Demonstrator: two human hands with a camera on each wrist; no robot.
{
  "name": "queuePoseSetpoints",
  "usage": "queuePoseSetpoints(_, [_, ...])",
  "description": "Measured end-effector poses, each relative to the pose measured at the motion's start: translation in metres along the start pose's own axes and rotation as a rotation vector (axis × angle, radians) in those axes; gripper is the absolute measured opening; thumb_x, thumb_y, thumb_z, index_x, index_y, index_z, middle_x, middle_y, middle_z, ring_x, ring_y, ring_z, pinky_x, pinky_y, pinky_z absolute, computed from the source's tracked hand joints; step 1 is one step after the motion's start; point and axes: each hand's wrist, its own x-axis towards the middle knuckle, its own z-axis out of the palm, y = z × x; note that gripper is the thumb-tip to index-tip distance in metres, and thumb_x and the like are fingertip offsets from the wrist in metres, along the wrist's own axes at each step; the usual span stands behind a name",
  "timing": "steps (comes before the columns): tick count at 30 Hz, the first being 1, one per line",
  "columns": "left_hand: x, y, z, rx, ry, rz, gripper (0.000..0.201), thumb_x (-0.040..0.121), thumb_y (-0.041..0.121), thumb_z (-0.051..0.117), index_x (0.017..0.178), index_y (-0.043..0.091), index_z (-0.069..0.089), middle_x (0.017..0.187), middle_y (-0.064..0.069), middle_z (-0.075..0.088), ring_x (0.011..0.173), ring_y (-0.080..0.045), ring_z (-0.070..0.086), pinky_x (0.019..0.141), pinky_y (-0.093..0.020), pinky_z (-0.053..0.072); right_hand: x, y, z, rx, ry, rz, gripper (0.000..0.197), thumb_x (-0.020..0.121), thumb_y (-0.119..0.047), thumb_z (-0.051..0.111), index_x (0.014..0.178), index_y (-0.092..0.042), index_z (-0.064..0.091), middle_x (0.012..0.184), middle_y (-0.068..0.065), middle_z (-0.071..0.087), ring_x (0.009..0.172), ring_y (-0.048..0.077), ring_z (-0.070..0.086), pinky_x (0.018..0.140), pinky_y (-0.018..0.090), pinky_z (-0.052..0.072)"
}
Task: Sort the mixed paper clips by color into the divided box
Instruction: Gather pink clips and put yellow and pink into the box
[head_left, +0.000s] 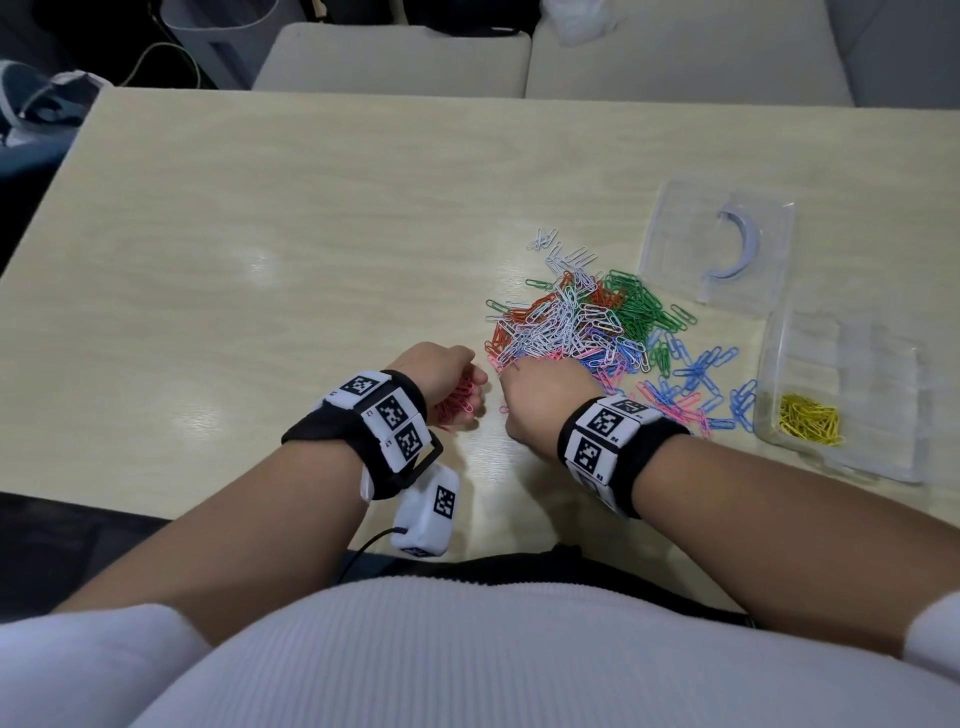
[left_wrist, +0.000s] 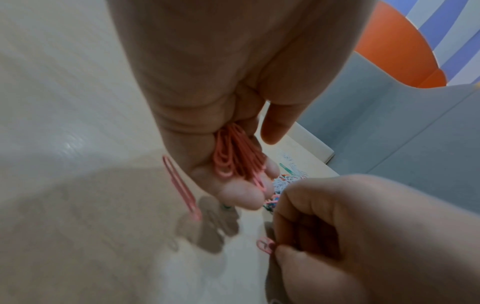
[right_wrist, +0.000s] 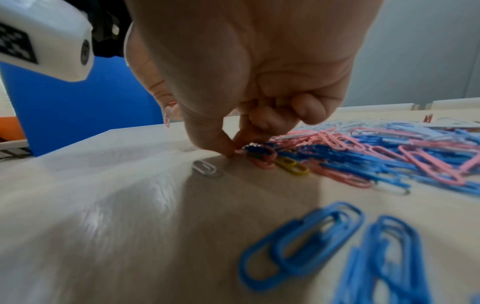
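Observation:
A mixed pile of paper clips (head_left: 582, 317) lies mid-table: white, orange, green, blue and pink. My left hand (head_left: 447, 384) sits left of the pile, fingers curled round a bunch of pink clips (left_wrist: 233, 156). My right hand (head_left: 540, 400) is at the pile's near edge, thumb and forefinger pinching a pink clip (left_wrist: 266, 246) against the table. The same right hand (right_wrist: 233, 148) pinches down beside pink and blue clips. A clear divided box (head_left: 878, 395) at the right holds yellow clips (head_left: 810, 418) in its near compartment.
The clear lid (head_left: 722, 244) lies beyond the box, with a curved white strip on it. Loose blue clips (right_wrist: 311, 242) are scattered near my right wrist. One pink clip (left_wrist: 182, 187) lies on the table by my left hand. Chairs stand past the far table edge.

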Motion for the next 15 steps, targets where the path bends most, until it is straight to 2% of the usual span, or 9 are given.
queuePoseSetpoints(3, [0.002,-0.001,0.002,0.022,-0.003,0.003,0.038,0.101,0.025,0.035,0.075,0.006,0.055,0.054,-0.007,0.051,0.048,-0.021,0.053,0.056,-0.029,0.051,-0.003,0.004,-0.003,0.051,0.001,0.002,0.025,0.091,-0.025,0.047,0.112,-0.015,0.056,0.111,0.006,0.058,0.098,0.027,0.061,0.071,0.033,0.040])
queuePoseSetpoints(6, [0.005,-0.003,0.005,0.052,-0.006,0.005,0.037,0.100,0.025,0.036,0.076,0.005,0.056,0.055,-0.011,0.054,0.049,-0.023,0.054,0.068,-0.038,0.054,-0.007,0.009,-0.014,0.215,0.149,0.004,0.019,0.089,-0.034,0.048,0.100,-0.020,0.056,0.103,0.002,0.057,0.093,0.026,0.059,0.073,0.033,0.042])
queuePoseSetpoints(8, [0.006,-0.002,0.009,0.090,0.011,0.012,0.029,0.097,0.019,0.041,0.077,0.003,0.055,0.060,-0.016,0.057,0.051,-0.027,0.056,0.066,-0.040,0.053,-0.008,0.008,-0.021,0.333,0.220,-0.030,0.009,0.086,-0.034,0.051,0.087,-0.025,0.053,0.094,-0.002,0.054,0.089,0.024,0.058,0.072,0.032,0.043])
queuePoseSetpoints(11, [0.005,-0.001,0.012,0.058,0.004,0.020,0.019,0.090,0.010,0.044,0.076,0.000,0.053,0.061,-0.020,0.056,0.048,-0.027,0.054,0.073,-0.047,0.049,-0.005,0.009,-0.026,0.356,0.199,-0.095,0.011,0.088,-0.031,0.051,0.091,-0.025,0.060,0.096,-0.002,0.056,0.092,0.022,0.057,0.077,0.033,0.046])
queuePoseSetpoints(13, [0.006,-0.002,0.013,0.014,-0.036,0.001,0.027,0.093,0.014,0.041,0.073,0.001,0.054,0.059,-0.019,0.055,0.048,-0.025,0.052,0.067,-0.039,0.047,-0.005,0.017,-0.025,0.404,0.197,-0.057,0.017,0.091,-0.030,0.050,0.100,-0.026,0.064,0.103,-0.002,0.059,0.097,0.020,0.056,0.082,0.032,0.046])
queuePoseSetpoints(15, [0.008,-0.004,0.012,-0.043,-0.064,-0.013,0.037,0.098,0.020,0.034,0.070,0.003,0.052,0.052,-0.016,0.052,0.047,-0.022,0.047,0.059,-0.030,0.035,-0.007,0.030,-0.021,0.428,0.231,0.028,0.019,0.092,-0.026,0.048,0.101,-0.024,0.064,0.105,-0.001,0.060,0.096,0.020,0.057,0.081,0.031,0.046])
